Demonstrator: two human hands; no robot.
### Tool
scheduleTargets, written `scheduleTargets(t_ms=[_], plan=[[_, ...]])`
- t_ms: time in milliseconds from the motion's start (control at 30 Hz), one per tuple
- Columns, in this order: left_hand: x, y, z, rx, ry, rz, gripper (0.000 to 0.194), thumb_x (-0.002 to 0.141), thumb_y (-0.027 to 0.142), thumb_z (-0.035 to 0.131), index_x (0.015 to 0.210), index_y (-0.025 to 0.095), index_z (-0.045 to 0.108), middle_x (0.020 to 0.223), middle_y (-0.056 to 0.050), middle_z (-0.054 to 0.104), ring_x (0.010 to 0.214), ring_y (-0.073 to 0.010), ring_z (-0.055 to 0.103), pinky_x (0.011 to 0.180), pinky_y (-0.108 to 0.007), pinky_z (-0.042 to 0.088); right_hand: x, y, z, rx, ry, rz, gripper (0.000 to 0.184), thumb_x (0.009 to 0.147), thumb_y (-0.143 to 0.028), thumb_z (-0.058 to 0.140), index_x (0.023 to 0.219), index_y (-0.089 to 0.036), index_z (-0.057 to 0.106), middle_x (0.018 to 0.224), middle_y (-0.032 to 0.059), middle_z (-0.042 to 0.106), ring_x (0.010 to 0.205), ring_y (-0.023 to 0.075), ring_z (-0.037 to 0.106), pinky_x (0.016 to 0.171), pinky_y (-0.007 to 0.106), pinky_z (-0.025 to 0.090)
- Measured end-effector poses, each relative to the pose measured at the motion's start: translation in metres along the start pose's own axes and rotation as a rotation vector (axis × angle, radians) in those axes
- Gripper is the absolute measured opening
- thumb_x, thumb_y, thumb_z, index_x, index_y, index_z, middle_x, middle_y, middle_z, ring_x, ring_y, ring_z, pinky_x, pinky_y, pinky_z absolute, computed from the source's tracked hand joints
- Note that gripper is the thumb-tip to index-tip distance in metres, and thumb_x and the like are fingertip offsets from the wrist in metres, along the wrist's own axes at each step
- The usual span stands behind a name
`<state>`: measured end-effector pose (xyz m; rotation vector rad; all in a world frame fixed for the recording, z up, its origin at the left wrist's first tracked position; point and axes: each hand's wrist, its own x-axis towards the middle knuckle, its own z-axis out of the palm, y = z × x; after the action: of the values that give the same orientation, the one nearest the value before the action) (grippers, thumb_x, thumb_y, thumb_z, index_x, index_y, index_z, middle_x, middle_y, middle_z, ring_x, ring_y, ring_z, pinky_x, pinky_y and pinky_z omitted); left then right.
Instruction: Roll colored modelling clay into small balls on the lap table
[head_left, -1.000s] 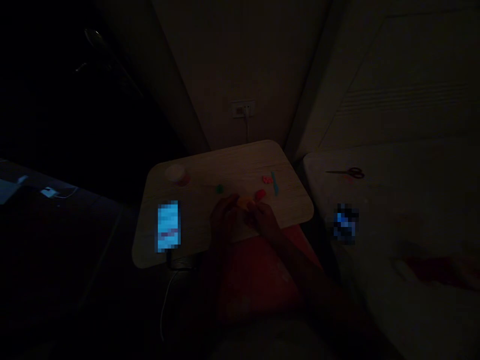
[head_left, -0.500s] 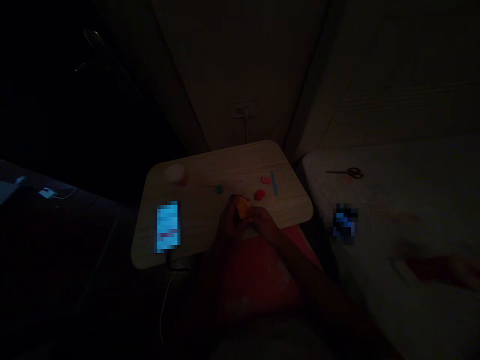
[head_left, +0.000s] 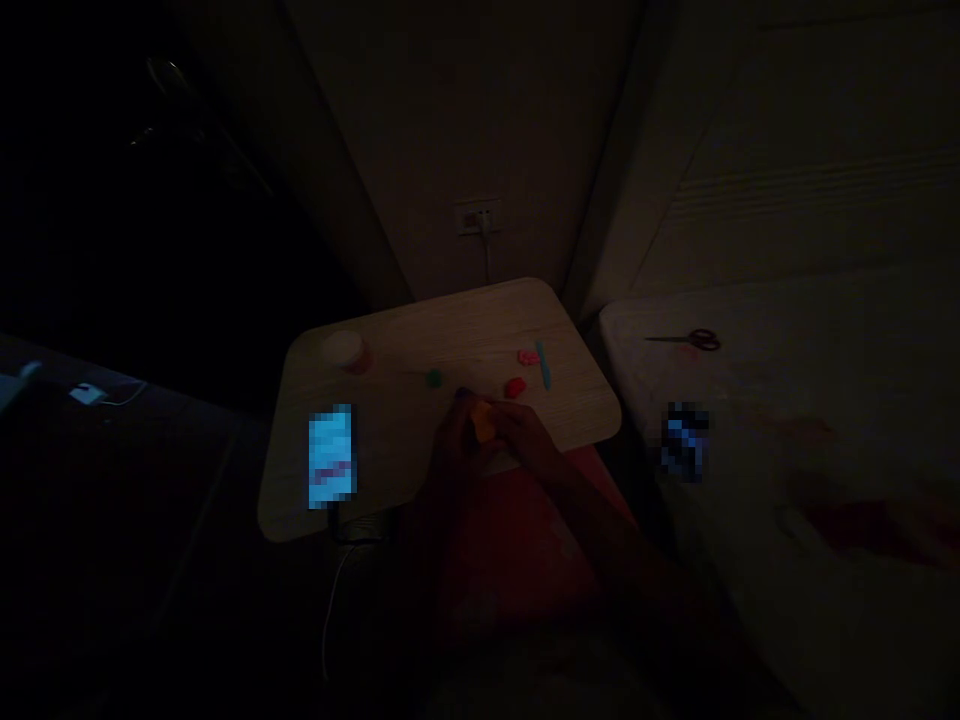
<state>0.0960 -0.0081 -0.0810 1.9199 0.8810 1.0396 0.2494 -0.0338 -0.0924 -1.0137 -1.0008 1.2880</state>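
Observation:
In dim light, an orange lump that looks like modelling clay (head_left: 484,422) is held between both hands above the near edge of a small wooden-topped table (head_left: 405,430). My left hand (head_left: 452,440) is closed around its left side. The fingers of my right hand (head_left: 525,435) press on it from the right. Just beyond the hands lies a small dark blue lump (head_left: 462,394). A red lump (head_left: 514,387), a pink bumpy piece (head_left: 528,357) and a light blue flat stick (head_left: 544,365) lie to the right. Left of them sits a green lump (head_left: 433,378).
A pale tub (head_left: 346,352) stands at the table's back left, and a lit phone-like screen (head_left: 330,456) is at the front left. Scissors (head_left: 684,340) and a blurred-out dark item (head_left: 684,442) lie on a pale surface at right. A wall socket (head_left: 478,216) holds a plug.
The view has shifted slightly, so everything sits a little further left. The orange lump appears slightly turned in the hands, and the blue lump beyond shows more clearly.

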Motion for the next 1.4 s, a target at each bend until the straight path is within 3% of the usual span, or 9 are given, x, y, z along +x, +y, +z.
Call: scheduleTargets(t_ms=[200, 400, 533, 800, 933, 1233, 1400], plan=[[0.002, 0.001, -0.001, -0.046, -0.01, 0.026, 0.058, 0.084, 0.043, 0.078, 0.134, 0.02, 0.06, 0.131, -0.014, 0.068, 0.121, -0.0285, 0.065, 0.106, -0.041, 0.052, 0.002, 0.009, -0.003, 0.048, 0.008, 0.044, 0.053, 0.081, -0.069, 0.071, 0.078, -0.016, 0.073, 0.074, 0.0028, 0.068, 0.067, 0.0147, 0.058, 0.062, 0.026, 0.047], [0.001, 0.003, -0.007, -0.002, 0.014, -0.017, 0.047, 0.082, 0.044, 0.079, 0.122, 0.02, 0.071, 0.119, -0.01, 0.074, 0.11, -0.0271, 0.069, 0.098, -0.038, 0.055, 0.0, 0.006, -0.003, 0.026, -0.093, 0.077, 0.057, 0.082, -0.073, 0.068, 0.076, -0.016, 0.071, 0.068, 0.0031, 0.068, 0.06, 0.0146, 0.058, 0.058, 0.026, 0.047], [0.002, 0.008, -0.007, -0.047, 0.022, -0.074, 0.037, 0.089, 0.045, 0.07, 0.116, 0.019, 0.074, 0.113, -0.009, 0.076, 0.102, -0.0257, 0.071, 0.092, -0.036, 0.056, -0.001, 0.005, -0.002, -0.003, -0.157, 0.078, 0.06, 0.086, -0.075, 0.063, 0.074, -0.016, 0.069, 0.063, 0.0033, 0.066, 0.057, 0.0147, 0.058, 0.056, 0.027, 0.048], [0.004, 0.011, -0.007, -0.286, -0.067, -0.084, 0.06, 0.081, 0.057, 0.077, 0.128, 0.02, 0.072, 0.126, -0.012, 0.075, 0.11, -0.029, 0.071, 0.095, -0.037, 0.056, -0.002, 0.008, -0.004, 0.104, -0.146, 0.092, 0.056, 0.081, -0.074, 0.07, 0.077, -0.017, 0.068, 0.062, 0.0014, 0.063, 0.055, 0.0143, 0.056, 0.054, 0.026, 0.045], [0.004, 0.012, -0.009, -0.273, -0.047, -0.103, 0.059, 0.081, 0.059, 0.077, 0.126, 0.021, 0.074, 0.126, -0.012, 0.075, 0.114, -0.0301, 0.07, 0.1, -0.038, 0.055, -0.003, 0.004, -0.005, 0.083, -0.181, 0.074, 0.054, 0.086, -0.07, 0.067, 0.075, -0.017, 0.067, 0.062, 0.0014, 0.062, 0.055, 0.0139, 0.055, 0.055, 0.026, 0.045], [0.007, 0.012, -0.006, -0.311, -0.062, -0.136, 0.059, 0.076, 0.051, 0.084, 0.125, 0.02, 0.074, 0.121, -0.012, 0.076, 0.106, -0.0281, 0.072, 0.089, -0.036, 0.06, -0.001, 0.007, -0.004, 0.112, -0.114, 0.136, 0.057, 0.079, -0.073, 0.071, 0.076, -0.017, 0.066, 0.06, 0.0004, 0.062, 0.052, 0.013, 0.053, 0.051, 0.025, 0.042], [0.006, 0.006, -0.005, -0.276, -0.053, -0.111, 0.052, 0.081, 0.048, 0.08, 0.124, 0.02, 0.073, 0.123, -0.012, 0.076, 0.108, -0.0283, 0.073, 0.092, -0.039, 0.06, -0.001, 0.006, -0.004, 0.078, -0.11, 0.117, 0.057, 0.082, -0.073, 0.068, 0.075, -0.017, 0.067, 0.06, 0.0003, 0.063, 0.052, 0.0122, 0.054, 0.052, 0.025, 0.042]])
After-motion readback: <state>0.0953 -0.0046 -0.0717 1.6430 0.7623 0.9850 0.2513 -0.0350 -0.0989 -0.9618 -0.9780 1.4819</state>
